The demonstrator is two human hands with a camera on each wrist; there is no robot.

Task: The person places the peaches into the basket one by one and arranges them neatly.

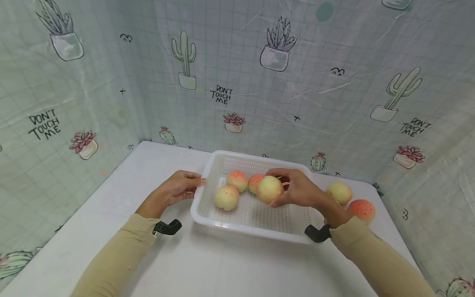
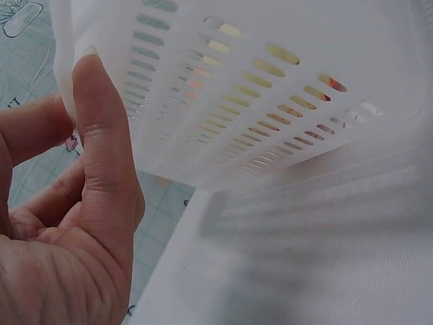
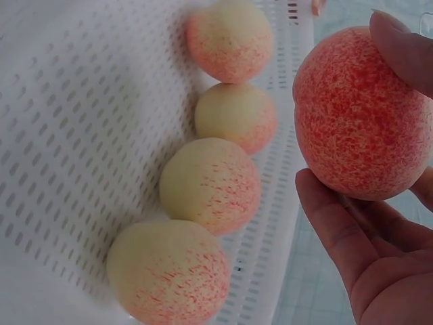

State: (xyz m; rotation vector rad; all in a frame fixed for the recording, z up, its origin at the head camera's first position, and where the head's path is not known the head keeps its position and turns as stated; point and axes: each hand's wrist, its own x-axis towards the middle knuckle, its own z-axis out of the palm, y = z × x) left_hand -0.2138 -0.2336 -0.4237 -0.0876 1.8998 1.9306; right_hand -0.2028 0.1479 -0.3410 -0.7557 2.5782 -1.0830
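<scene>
A white perforated plastic basket stands on the table with several yellow-and-red peaches in it. My left hand grips its left rim; in the left wrist view the thumb lies along the rim's outer side. Over the basket, my right hand holds a peach between thumb and fingertips. The right wrist view shows this peach's red side, apart from the row of peaches along the basket wall. In the head view, the right hand and held peach hide part of that row.
To the right of the basket, a pale yellow peach and a red peach lie on the white table, partly behind the right forearm. A cactus-print cloth hangs along the back and both sides.
</scene>
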